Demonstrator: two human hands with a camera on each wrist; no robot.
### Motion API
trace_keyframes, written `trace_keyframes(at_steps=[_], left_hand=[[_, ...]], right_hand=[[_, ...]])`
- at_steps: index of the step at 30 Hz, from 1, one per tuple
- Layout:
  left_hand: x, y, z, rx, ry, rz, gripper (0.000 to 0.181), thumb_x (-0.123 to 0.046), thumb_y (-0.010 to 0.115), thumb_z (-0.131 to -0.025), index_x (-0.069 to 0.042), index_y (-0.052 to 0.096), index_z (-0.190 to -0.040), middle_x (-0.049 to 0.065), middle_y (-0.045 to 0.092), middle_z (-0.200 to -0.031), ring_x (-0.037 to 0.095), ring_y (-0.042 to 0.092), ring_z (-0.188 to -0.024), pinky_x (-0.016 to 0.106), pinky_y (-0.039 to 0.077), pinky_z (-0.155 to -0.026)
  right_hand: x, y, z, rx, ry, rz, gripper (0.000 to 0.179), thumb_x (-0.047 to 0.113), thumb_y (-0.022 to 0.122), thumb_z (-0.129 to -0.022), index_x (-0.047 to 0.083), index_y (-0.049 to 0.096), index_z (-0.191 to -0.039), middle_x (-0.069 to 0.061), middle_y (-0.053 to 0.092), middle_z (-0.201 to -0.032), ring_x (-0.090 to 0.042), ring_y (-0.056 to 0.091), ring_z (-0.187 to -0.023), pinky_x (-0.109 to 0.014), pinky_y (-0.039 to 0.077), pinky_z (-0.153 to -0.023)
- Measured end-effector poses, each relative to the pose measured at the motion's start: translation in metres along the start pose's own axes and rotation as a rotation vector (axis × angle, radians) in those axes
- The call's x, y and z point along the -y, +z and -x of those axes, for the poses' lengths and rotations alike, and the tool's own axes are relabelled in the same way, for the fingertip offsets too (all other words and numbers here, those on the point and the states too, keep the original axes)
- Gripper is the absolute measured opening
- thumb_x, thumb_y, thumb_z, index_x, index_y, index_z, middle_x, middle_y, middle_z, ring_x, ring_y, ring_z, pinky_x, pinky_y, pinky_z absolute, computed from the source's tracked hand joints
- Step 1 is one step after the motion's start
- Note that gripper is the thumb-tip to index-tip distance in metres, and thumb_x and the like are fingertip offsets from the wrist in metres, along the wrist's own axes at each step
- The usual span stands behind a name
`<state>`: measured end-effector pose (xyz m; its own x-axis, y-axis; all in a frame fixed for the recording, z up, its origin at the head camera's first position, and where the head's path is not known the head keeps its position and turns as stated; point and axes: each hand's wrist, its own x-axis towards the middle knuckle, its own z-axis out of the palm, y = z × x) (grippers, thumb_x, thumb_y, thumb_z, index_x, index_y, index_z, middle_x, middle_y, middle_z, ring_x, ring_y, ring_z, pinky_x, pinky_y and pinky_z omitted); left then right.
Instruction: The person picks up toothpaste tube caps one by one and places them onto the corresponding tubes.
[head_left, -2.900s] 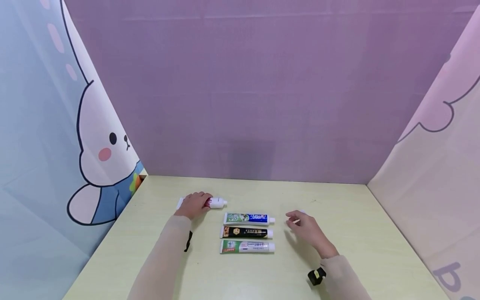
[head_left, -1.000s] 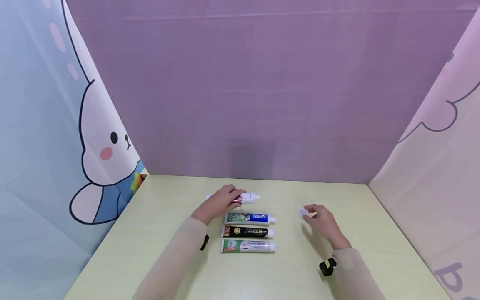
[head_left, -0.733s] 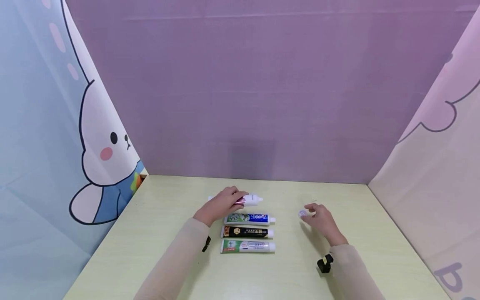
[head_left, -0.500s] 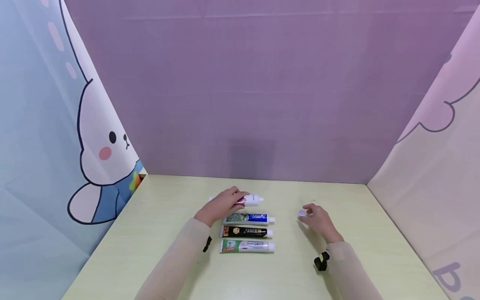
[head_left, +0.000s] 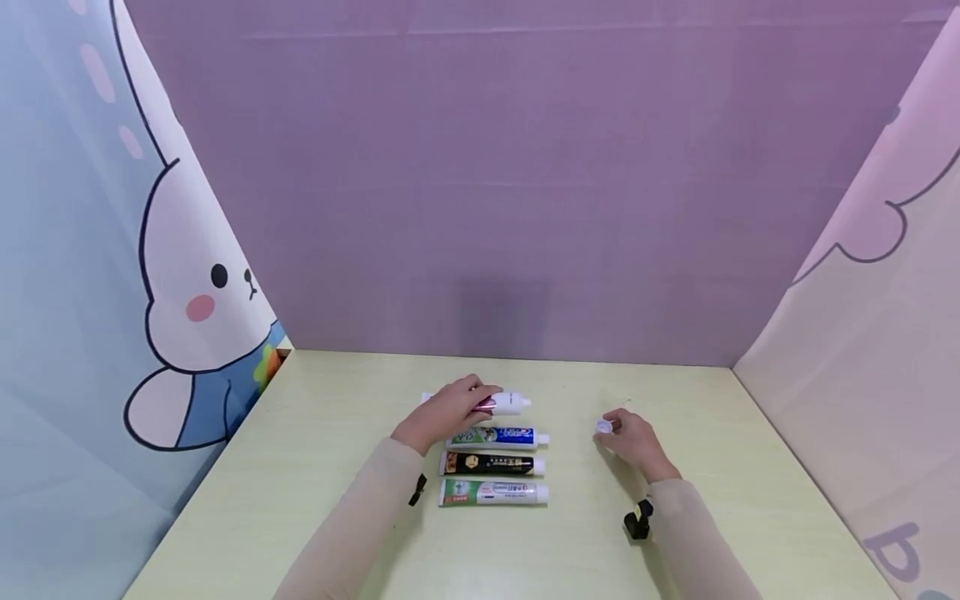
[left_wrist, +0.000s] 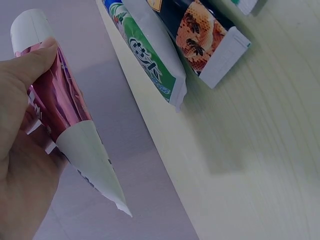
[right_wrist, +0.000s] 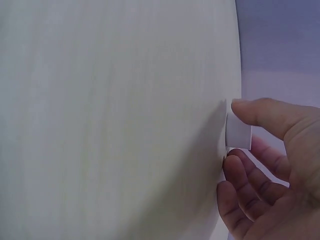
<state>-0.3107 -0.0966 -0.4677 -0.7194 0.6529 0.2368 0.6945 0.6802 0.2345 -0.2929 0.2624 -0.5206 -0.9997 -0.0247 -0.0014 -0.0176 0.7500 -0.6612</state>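
Observation:
Several toothpaste tubes lie in a column on the pale table. At its far end my left hand (head_left: 450, 410) grips a white and dark-red toothpaste tube (left_wrist: 62, 95), its thumb across the red band. The tube's narrow white nozzle (head_left: 526, 402) points right. Part of the tube is hidden under the hand. To the right, my right hand (head_left: 633, 437) pinches a small white cap (right_wrist: 238, 131) between thumb and fingers. Nearer are the blue-green tube (head_left: 498, 437), the black tube (head_left: 495, 463) and the green-white tube (head_left: 495, 492), their capped ends facing right.
The wooden table (head_left: 600, 550) is backed by a purple cloth wall (head_left: 495, 183). Printed curtains stand at the sides, a rabbit curtain (head_left: 187, 283) left and a pale curtain (head_left: 862, 358) right. Both wrists carry small black straps.
My left hand has brought the red-white toothpaste tube rightward, behind the other tubes. The right hand, earlier holding nothing visible, now pinches the white cap. In the last half second both barely move.

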Motion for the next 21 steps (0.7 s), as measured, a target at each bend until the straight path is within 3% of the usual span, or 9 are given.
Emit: trace_keyframes(at_steps=[21], left_hand=[[-0.0036, -0.0078, 0.0006, 0.004, 0.004, 0.005, 0.048, -0.028, 0.065, -0.099, -0.016, 0.055, -0.144, 0.004, 0.059, -0.117, 0.014, 0.057, -0.095, 0.031, 0.052, -0.087]], right_hand=[[0.0071, -0.0078, 0.0088, 0.004, -0.049, 0.003, 0.028, 0.012, 0.072, -0.091, -0.002, 0.061, -0.113, -0.013, 0.066, -0.105, -0.03, 0.063, -0.095, -0.044, 0.054, -0.077]])
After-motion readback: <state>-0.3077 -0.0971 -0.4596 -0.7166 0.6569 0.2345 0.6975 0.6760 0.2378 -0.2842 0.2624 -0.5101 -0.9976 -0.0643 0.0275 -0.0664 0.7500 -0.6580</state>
